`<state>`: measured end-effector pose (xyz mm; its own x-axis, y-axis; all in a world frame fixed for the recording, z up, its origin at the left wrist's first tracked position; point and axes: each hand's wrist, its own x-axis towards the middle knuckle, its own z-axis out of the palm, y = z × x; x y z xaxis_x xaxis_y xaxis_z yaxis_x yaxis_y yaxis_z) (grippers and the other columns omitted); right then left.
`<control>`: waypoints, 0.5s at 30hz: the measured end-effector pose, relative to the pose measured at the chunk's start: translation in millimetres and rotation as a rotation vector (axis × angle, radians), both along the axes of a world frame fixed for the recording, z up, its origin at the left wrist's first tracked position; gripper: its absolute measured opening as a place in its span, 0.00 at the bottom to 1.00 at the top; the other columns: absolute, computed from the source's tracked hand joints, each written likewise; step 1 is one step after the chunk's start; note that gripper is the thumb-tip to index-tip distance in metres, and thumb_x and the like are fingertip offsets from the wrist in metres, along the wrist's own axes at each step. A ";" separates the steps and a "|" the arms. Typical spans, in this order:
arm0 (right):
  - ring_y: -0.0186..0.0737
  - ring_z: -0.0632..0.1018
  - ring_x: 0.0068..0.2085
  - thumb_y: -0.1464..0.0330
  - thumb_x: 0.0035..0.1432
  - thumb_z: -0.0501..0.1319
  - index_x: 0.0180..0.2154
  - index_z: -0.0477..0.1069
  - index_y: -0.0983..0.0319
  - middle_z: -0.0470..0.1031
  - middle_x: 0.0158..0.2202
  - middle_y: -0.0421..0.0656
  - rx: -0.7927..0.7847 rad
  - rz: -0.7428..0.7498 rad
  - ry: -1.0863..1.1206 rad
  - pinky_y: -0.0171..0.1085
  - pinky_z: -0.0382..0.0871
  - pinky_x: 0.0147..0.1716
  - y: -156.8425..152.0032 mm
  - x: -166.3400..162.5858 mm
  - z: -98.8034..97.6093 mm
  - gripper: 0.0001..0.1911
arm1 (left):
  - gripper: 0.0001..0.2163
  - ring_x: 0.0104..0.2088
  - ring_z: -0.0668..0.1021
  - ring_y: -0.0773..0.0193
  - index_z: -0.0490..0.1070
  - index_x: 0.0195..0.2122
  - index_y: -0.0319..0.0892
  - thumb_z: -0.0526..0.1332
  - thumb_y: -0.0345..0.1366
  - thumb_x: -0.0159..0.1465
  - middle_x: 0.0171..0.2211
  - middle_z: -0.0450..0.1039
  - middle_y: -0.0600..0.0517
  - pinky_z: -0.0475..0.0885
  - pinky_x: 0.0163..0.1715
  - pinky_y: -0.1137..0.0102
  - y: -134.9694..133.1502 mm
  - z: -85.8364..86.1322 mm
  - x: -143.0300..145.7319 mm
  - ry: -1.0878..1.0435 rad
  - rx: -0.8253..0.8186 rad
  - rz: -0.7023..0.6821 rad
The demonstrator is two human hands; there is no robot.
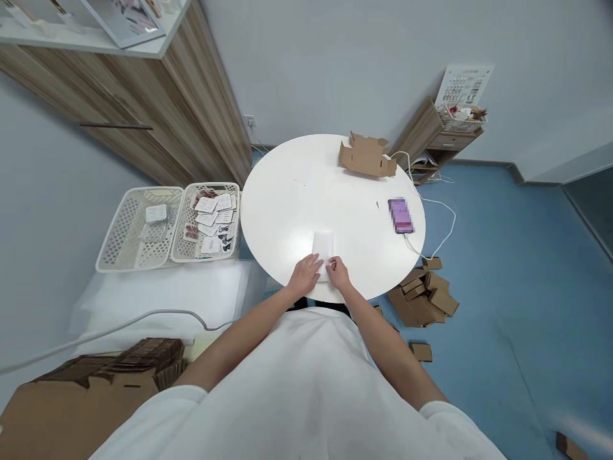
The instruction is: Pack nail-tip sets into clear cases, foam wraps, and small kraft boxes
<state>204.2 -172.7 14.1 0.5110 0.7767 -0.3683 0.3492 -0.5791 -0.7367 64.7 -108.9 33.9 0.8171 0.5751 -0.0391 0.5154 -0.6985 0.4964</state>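
A narrow white sheet or sleeve [324, 241] lies near the front edge of the round white table [287, 198]; its exact kind is hard to make out. On its left side rests my left hand [305, 275], fingers stretched out and lying flat. My right hand [338, 273] has curled fingers that pinch the sheet's right edge. Further back on the table is an unfolded brown cardboard box [368, 156]. To the right lies a phone [401, 215] with a blurred purple screen and a white cable.
Left of the table are two white plastic baskets, one [138, 249] with clear cases, the other [209, 255] with several labelled packs. Flat cardboard boxes [62, 409] are stacked at lower left. Small brown boxes [424, 300] are heaped on the blue floor. A wooden cabinet [191, 108] stands behind.
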 end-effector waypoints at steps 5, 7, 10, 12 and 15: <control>0.41 0.70 0.42 0.64 0.56 0.48 0.53 0.54 0.62 0.67 0.44 0.47 0.091 0.169 -0.182 0.41 0.64 0.42 -20.3 3.8 14.9 0.23 | 0.19 0.58 0.58 0.56 0.59 0.53 0.42 0.51 0.32 0.59 0.58 0.57 0.46 0.56 0.53 0.60 7.1 -1.8 7.3 0.086 0.062 -0.118; 0.45 0.63 0.54 0.61 0.56 0.50 0.56 0.52 0.59 0.57 0.57 0.49 0.129 0.360 -0.329 0.44 0.59 0.49 -29.7 7.1 21.2 0.26 | 0.19 0.58 0.59 0.56 0.59 0.52 0.42 0.51 0.33 0.59 0.58 0.57 0.46 0.55 0.53 0.59 7.2 -1.7 7.1 0.089 0.065 -0.128; 0.51 0.53 0.60 0.58 0.48 0.60 0.58 0.48 0.56 0.46 0.62 0.46 0.081 0.664 -0.460 0.48 0.55 0.53 -33.7 13.4 23.3 0.38 | 0.19 0.57 0.60 0.56 0.59 0.52 0.42 0.52 0.34 0.58 0.57 0.58 0.46 0.54 0.54 0.59 9.6 -0.6 7.0 0.080 0.044 -0.132; 0.53 0.55 0.59 0.60 0.45 0.63 0.59 0.46 0.58 0.47 0.62 0.48 0.029 0.743 -0.512 0.48 0.56 0.52 -29.4 16.4 20.1 0.43 | 0.19 0.56 0.61 0.56 0.59 0.51 0.42 0.52 0.35 0.57 0.56 0.59 0.46 0.54 0.54 0.59 12.4 1.1 8.5 0.063 0.017 -0.126; 0.52 0.62 0.55 0.63 0.49 0.60 0.58 0.48 0.62 0.50 0.61 0.52 -0.003 0.771 -0.557 0.48 0.60 0.48 -21.1 17.3 15.1 0.37 | 0.19 0.54 0.64 0.56 0.60 0.50 0.43 0.54 0.36 0.56 0.53 0.63 0.46 0.55 0.53 0.59 16.3 5.6 10.4 0.043 -0.045 -0.125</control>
<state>221.5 -193.7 29.2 -0.0393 0.9728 -0.2285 0.9364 -0.0439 -0.3481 75.1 -92.6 39.5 0.8794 0.4656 -0.0990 0.4470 -0.7363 0.5079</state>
